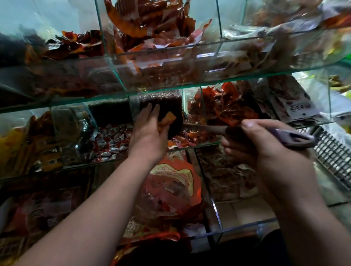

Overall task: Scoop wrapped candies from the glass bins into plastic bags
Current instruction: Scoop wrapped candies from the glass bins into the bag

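Two hands are working: left hand [147, 125] is pinching orange candies [167, 120], right hand [265, 144] is gripping the scoop [291, 138] beside it. Bagging seemingly isn't starting; no bag showing.

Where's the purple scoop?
In the head view, the scoop is right of centre, held by the right hand, its far end reaching into the middle-shelf glass bin beside the left hand holding orange candies.

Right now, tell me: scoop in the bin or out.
In: the scoop reaches inside the glass bin, right hand gripping its handle.
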